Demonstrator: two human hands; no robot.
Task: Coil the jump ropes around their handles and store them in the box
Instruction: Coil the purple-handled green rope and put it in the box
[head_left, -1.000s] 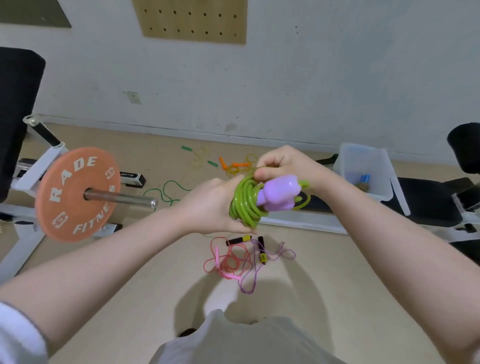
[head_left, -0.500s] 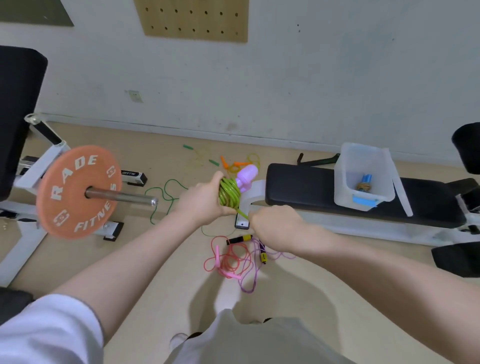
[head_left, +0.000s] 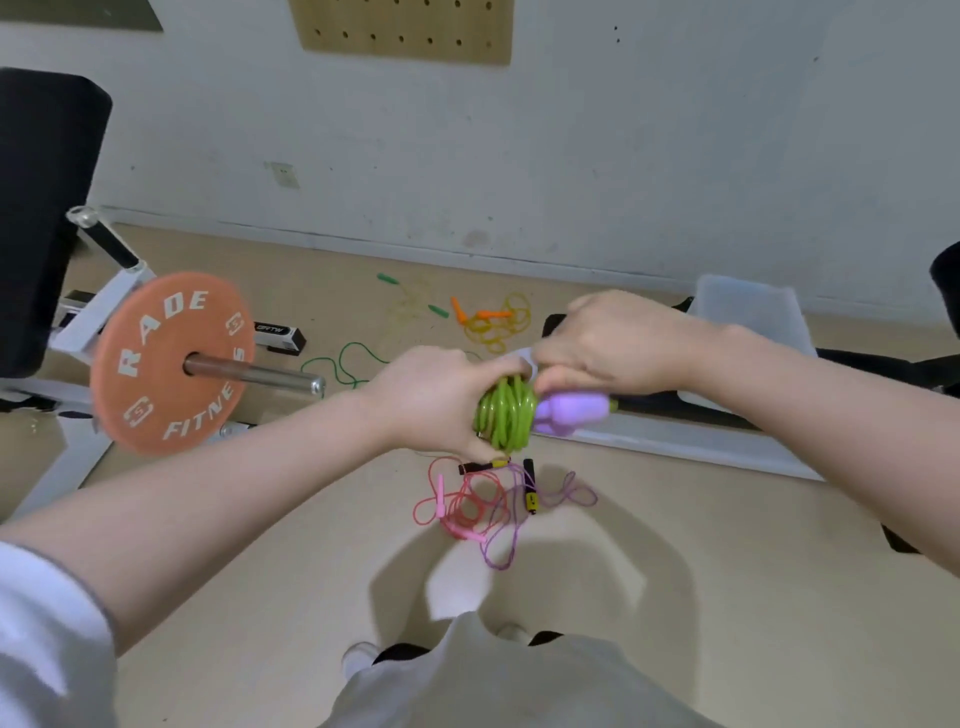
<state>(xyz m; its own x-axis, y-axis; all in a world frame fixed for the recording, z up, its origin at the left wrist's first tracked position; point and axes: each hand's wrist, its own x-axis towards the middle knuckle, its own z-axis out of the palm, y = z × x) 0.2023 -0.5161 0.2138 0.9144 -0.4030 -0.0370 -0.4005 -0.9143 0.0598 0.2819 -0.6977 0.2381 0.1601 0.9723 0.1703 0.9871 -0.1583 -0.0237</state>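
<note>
**Green rope coiled in both hands above the floor**

Head view: left hand (head_left: 434, 400) wrapped around one end of the green rope coil (head_left: 506, 418), fingers curled tight, grip closed on the bundle. Right hand (head_left: 605, 345) met it from the other side, fingers curled down over the top of the coil and the purple handle (head_left: 569, 413), grip pinching rope and handle together; exact finger placement blurred. Coil wound in tight loops around the handles, purple handle jutting out to the right, all held in the air in front of the chest.

Clear plastic box (head_left: 748, 317) stood on the black counter (head_left: 883, 364) behind the right wrist, partly hidden by the arm; contents not discernible. On the floor (head_left: 727, 545) just below the hands lay a tangle of a pink rope (head_left: 457, 506) and a purple rope (head_left: 519, 525) with black-and-yellow handles. Farther back, near the wall, an orange-handled yellow rope (head_left: 496, 322) in loose loops, a pale rope with green handles (head_left: 413, 299) beside it, and a thin dark green rope (head_left: 348, 364) trailing by the barbell. At left, an orange weight plate (head_left: 166, 364) on a steel bar, lettered "RADE FITNE". Pegboard (head_left: 405, 26) on the wall above.
</note>
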